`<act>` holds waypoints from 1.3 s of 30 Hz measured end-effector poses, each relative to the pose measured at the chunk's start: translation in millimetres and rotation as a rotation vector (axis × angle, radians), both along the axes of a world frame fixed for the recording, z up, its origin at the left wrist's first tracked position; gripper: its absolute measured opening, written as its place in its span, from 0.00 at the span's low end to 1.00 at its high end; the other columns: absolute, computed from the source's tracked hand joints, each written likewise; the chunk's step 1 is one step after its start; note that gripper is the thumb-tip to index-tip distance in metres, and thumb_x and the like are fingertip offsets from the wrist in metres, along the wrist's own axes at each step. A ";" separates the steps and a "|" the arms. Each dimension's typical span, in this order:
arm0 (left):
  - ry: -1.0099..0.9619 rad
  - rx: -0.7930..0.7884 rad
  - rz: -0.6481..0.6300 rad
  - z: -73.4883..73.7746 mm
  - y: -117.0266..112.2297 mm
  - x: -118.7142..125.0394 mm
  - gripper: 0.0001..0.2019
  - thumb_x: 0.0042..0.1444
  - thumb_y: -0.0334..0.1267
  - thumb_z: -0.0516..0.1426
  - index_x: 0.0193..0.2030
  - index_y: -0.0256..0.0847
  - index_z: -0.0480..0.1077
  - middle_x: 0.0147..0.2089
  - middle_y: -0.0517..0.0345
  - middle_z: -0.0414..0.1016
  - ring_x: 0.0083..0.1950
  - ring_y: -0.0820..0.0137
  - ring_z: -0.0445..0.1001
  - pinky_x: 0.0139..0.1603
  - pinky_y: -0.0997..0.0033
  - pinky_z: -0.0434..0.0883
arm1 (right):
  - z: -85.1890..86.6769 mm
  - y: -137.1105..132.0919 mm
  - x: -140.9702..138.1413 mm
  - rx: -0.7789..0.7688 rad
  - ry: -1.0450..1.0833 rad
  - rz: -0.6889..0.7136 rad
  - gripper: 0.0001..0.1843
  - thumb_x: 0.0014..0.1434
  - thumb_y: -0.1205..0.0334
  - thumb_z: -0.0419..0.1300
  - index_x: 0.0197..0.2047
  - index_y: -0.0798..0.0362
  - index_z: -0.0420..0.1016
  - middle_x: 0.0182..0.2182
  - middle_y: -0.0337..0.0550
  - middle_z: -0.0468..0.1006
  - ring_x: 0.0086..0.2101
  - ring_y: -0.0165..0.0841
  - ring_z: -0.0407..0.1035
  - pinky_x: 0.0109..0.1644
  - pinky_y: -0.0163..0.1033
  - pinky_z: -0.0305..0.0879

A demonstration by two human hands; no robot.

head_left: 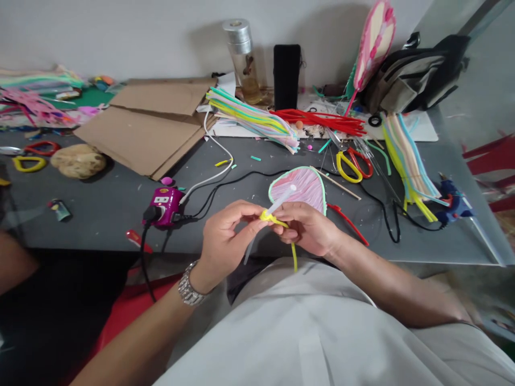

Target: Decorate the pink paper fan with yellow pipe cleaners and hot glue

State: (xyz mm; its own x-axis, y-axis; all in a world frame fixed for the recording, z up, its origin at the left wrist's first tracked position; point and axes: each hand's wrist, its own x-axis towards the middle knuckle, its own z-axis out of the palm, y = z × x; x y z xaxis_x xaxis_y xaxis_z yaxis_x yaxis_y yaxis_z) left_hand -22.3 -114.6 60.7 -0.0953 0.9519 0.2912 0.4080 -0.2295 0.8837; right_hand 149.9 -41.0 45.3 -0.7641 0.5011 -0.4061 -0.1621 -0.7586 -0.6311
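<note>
From the head view, I have the yellow chenille stem (266, 215) up between both hands, above the near edge of the table (116, 206), wound round a translucent rod (280, 201) that slants up and away. Left hand (228, 231): thumb and fingers clamped on the wound part; a metal watch (190, 284) sits at the wrist. Right hand (313, 228): fingers together on the stem just beside the winding, a yellow end hanging below them. Directly beyond, I note a green-edged pink panel (300, 185) lying on the table, partly hidden by the right hand. Near it on the right: a red chenille stem (349, 224), a thin wooden stick (338, 185) and scissors (350, 166) with yellow and red handles. To the left, a magenta plug adapter (164, 202) with cords attached. Farther back I log flattened cardboard (139, 136), a pastel stem bundle (253, 118), a red stem bundle (325, 120) and, standing behind, a glass bottle (248, 75). Far right: a blue glue gun (455, 203) beside another pastel bundle (408, 155).
</note>
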 end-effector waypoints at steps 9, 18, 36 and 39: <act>0.073 0.011 -0.115 8.5 -0.7 -9.2 0.05 0.63 0.32 0.61 0.38 0.42 0.79 0.38 0.52 0.83 0.39 0.68 0.80 0.42 0.69 0.77 | -4.7 0.7 -0.5 -0.045 0.065 0.169 0.19 0.45 0.56 0.77 0.29 0.57 0.73 0.20 0.33 0.70 0.18 0.18 0.48 0.22 0.29 0.37; 0.036 -0.090 -0.133 19.1 -0.2 -8.2 0.02 0.62 0.32 0.61 0.37 0.40 0.77 0.38 0.54 0.81 0.38 0.70 0.78 0.39 0.73 0.75 | 3.7 -6.8 -4.2 0.086 0.004 0.032 0.18 0.43 0.58 0.76 0.26 0.56 0.72 0.18 0.33 0.70 0.18 0.19 0.51 0.23 0.31 0.39; 0.134 0.112 -0.006 9.5 1.8 0.0 0.04 0.62 0.31 0.61 0.35 0.41 0.75 0.35 0.56 0.79 0.36 0.71 0.76 0.39 0.72 0.74 | 1.6 3.7 4.3 0.036 0.090 0.188 0.22 0.50 0.49 0.76 0.33 0.58 0.74 0.21 0.31 0.67 0.19 0.17 0.43 0.23 0.31 0.33; 0.049 0.083 -0.012 7.7 2.6 1.0 0.03 0.61 0.31 0.63 0.36 0.41 0.76 0.35 0.56 0.79 0.37 0.71 0.76 0.38 0.73 0.74 | 0.4 2.6 2.7 0.046 0.094 0.164 0.23 0.48 0.49 0.77 0.32 0.57 0.74 0.20 0.31 0.67 0.19 0.18 0.44 0.23 0.32 0.35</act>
